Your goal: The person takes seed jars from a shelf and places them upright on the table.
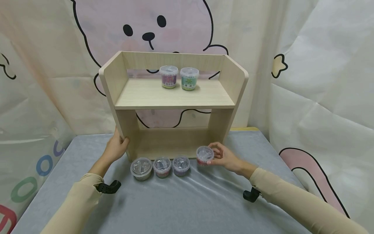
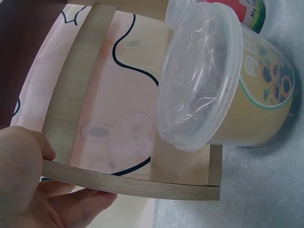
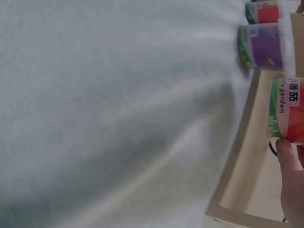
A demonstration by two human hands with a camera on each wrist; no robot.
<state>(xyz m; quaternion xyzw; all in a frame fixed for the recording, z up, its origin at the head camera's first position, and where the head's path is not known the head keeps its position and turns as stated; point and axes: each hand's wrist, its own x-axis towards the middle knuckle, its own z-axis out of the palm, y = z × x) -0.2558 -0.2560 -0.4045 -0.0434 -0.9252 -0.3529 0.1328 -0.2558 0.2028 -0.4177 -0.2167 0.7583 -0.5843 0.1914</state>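
Observation:
My left hand [image 1: 116,148] grips the left side panel of a pale wooden two-tier shelf [image 1: 175,106], thumb on one face and fingers on the other in the left wrist view. With my right hand [image 1: 224,158] I hold a small clear-lidded tub [image 1: 205,154] by its side, in front of the lower compartment's right end. Its label [image 3: 285,109] is red and green in the right wrist view. Two lidded tubs, one purple [image 1: 168,77] and one green [image 1: 189,79], stand upright on the upper tier.
Along the shelf's front edge, a larger tub [image 1: 141,169], a red-labelled tub [image 1: 162,167] and a purple-labelled tub [image 1: 181,165] stand in a row on the grey cloth-covered table [image 1: 163,208]. A printed curtain [image 1: 251,39] hangs behind and at both sides.

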